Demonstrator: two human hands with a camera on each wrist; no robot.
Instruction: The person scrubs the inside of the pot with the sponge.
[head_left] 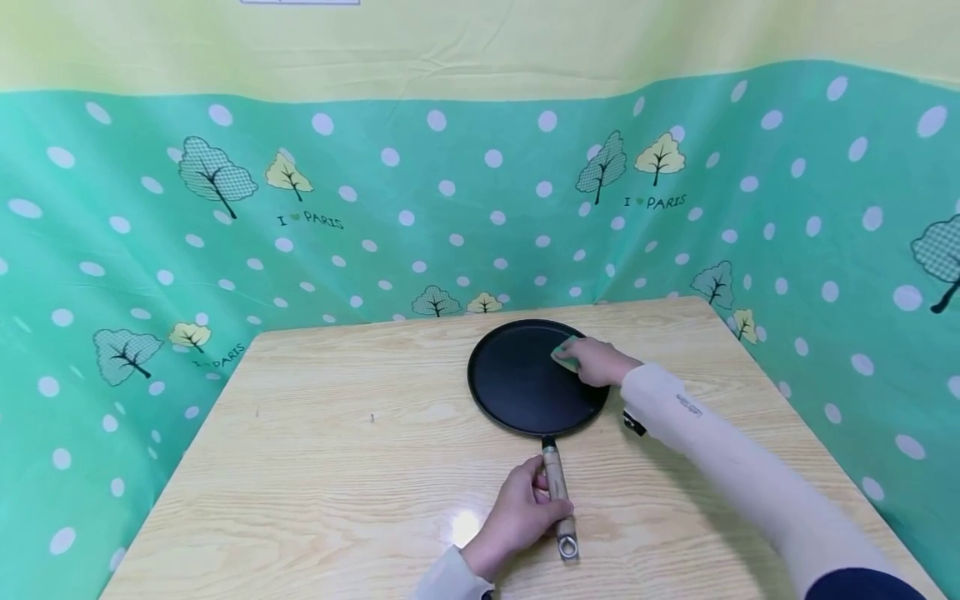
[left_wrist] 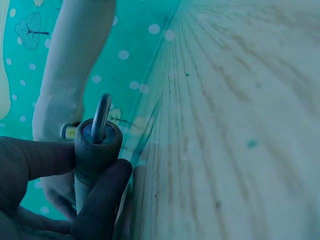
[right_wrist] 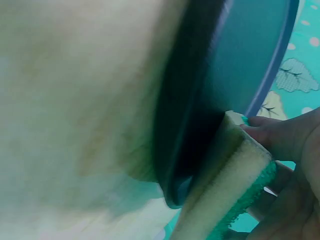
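A flat round black pan (head_left: 525, 379) lies on the wooden table, its handle (head_left: 556, 479) pointing toward me. My left hand (head_left: 521, 508) grips that wooden handle, thumb on one side and fingers on the other. In the left wrist view the handle's end (left_wrist: 97, 150) carries a metal hanging ring (left_wrist: 101, 117). My right hand (head_left: 596, 361) holds a sponge (head_left: 566, 354) against the right part of the pan's surface. Up close in the right wrist view, the sponge (right_wrist: 232, 172) has a pale yellow body and a green scouring layer under the fingers.
The light wood table (head_left: 337, 442) reaches back to a green, white-dotted curtain (head_left: 360, 200) printed with trees, which also hangs along both sides. My right sleeve (head_left: 742, 475) crosses over the table's right side.
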